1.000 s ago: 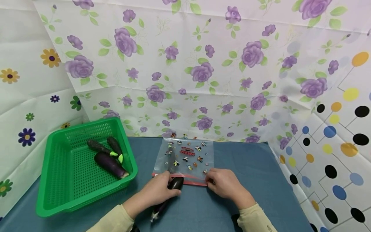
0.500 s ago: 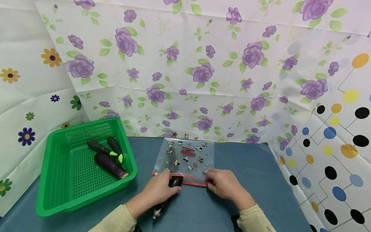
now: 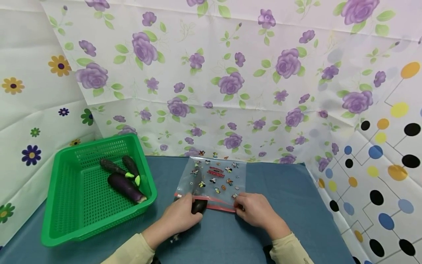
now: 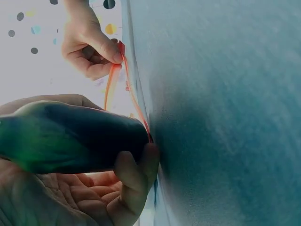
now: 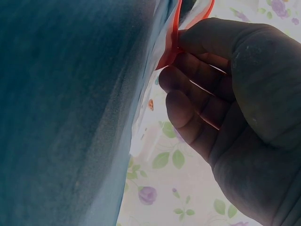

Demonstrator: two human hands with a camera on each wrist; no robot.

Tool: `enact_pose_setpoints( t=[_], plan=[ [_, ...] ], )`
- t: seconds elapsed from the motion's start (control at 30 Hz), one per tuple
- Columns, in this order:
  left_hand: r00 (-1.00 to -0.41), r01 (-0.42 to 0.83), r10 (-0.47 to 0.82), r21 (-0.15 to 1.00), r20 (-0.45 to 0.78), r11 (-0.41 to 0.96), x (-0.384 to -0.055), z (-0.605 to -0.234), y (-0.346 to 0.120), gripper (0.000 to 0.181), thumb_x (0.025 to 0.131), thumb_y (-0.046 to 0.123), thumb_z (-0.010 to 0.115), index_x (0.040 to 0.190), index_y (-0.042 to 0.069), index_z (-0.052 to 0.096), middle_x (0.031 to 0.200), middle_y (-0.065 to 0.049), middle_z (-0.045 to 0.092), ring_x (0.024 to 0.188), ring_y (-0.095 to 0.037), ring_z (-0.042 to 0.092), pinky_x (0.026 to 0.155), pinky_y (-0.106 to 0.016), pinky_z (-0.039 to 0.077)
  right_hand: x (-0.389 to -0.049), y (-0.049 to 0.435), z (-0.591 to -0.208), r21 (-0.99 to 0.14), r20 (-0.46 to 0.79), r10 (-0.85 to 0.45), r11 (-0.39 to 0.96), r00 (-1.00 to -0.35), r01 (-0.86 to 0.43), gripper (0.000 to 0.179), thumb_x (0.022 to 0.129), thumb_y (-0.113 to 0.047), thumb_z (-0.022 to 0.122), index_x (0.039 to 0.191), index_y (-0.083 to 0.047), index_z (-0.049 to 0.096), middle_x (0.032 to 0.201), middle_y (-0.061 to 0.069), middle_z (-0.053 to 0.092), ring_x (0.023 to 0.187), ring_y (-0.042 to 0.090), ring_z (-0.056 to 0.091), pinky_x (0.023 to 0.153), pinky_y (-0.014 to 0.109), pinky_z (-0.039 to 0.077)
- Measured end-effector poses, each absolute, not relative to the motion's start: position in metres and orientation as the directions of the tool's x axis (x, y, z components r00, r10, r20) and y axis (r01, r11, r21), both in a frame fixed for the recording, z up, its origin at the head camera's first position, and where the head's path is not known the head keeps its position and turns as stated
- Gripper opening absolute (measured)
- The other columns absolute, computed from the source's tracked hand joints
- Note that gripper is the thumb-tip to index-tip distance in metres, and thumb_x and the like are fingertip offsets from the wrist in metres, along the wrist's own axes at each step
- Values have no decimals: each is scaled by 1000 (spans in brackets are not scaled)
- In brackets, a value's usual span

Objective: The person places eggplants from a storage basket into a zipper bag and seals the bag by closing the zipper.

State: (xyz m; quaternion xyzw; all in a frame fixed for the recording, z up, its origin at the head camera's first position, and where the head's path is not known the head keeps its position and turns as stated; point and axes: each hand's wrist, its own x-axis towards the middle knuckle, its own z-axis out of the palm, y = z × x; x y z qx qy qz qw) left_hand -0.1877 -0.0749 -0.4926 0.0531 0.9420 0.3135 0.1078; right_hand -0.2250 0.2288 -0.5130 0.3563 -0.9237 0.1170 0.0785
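My left hand (image 3: 179, 217) grips a dark purple eggplant (image 3: 199, 206), its fingers curled beneath the body in the left wrist view. The eggplant's rounded end is at the parted red zip edges of a clear printed zip bag (image 3: 211, 190), overlapped by the upper edge. My hand hides most of its middle. At the bag's right corner, my right hand (image 3: 255, 209) pinches the red zip edge (image 5: 170, 52) between thumb and forefinger. A long dark shape (image 3: 198, 176) shows through the bag's left side.
To the left stands a green plastic basket (image 3: 49, 190) with three eggplants (image 3: 125, 187) inside. Blue cloth (image 3: 280, 183) covers the table. Flower-printed sheeting (image 3: 211, 91) hangs behind, and dotted sheeting (image 3: 372, 176) stands on the right.
The left hand has pushed the eggplant slightly forward, so its rounded end is further under the bag's upper red edge. The bag has shifted slightly right; the right hand keeps its pinch.
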Motion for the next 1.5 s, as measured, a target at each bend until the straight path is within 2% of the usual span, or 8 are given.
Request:
enact_pose_setpoints(
  t=[0.27,0.4,0.53,0.73,0.83,1.03,1.2,1.5],
  plan=[
    [-971,48,185,630,-154,775,-186,-492,-76,47,91,24,80,129,1,65,108,-8,66,83,-23,60,72,-47,53,-225,229,-513,-156,234,-642,717,-730,-680,14,95,-12,88,95,-23,79,90,-11,66,69,0,58,61,28,52],
    [-973,61,189,637,-134,768,-185,-490,-76,43,91,19,79,128,-1,68,108,-9,68,84,-24,60,75,-48,54,-225,229,-514,-149,229,-639,722,-734,-675,14,95,-13,88,94,-23,79,90,-11,66,69,0,57,61,29,51],
    [-974,64,185,625,-132,778,-184,-487,-77,34,98,18,75,125,-2,70,109,-10,69,84,-25,60,77,-49,54,-225,229,-513,-146,227,-638,725,-736,-673,14,95,-14,88,94,-24,79,89,-11,66,69,0,57,61,29,52],
    [-973,71,189,598,-136,798,-185,-488,-76,47,106,24,73,142,-6,65,127,-19,70,106,-30,68,92,-56,57,-225,228,-513,-152,227,-637,724,-737,-673,14,95,-14,88,94,-24,79,89,-11,65,69,0,57,61,29,52],
    [-973,75,191,596,-133,799,-185,-491,-76,53,108,26,73,148,-7,62,132,-23,70,113,-34,70,95,-59,57,-225,228,-512,-154,226,-638,722,-736,-674,14,95,-13,88,94,-23,79,89,-11,65,69,-1,57,61,29,52],
    [-967,18,167,600,-194,800,-186,-491,-75,58,109,30,72,150,-8,58,129,-22,69,105,-30,69,92,-57,57,-225,228,-512,-153,230,-640,720,-733,-677,13,95,-13,88,95,-23,79,89,-11,66,69,0,58,62,30,53],
    [-957,-8,167,602,-235,798,-187,-490,-77,63,102,24,75,152,-8,55,129,-21,67,102,-30,65,93,-57,56,-224,228,-512,-157,230,-642,718,-732,-678,13,95,-13,88,95,-23,79,89,-12,65,69,0,57,62,30,53],
    [-943,5,192,566,-271,825,-186,-488,-78,74,102,23,75,160,-12,47,152,-33,54,133,-40,61,111,-63,50,-224,228,-513,-157,234,-638,720,-734,-676,14,95,-14,88,94,-24,79,90,-12,66,69,0,58,62,31,54]
  ],
)
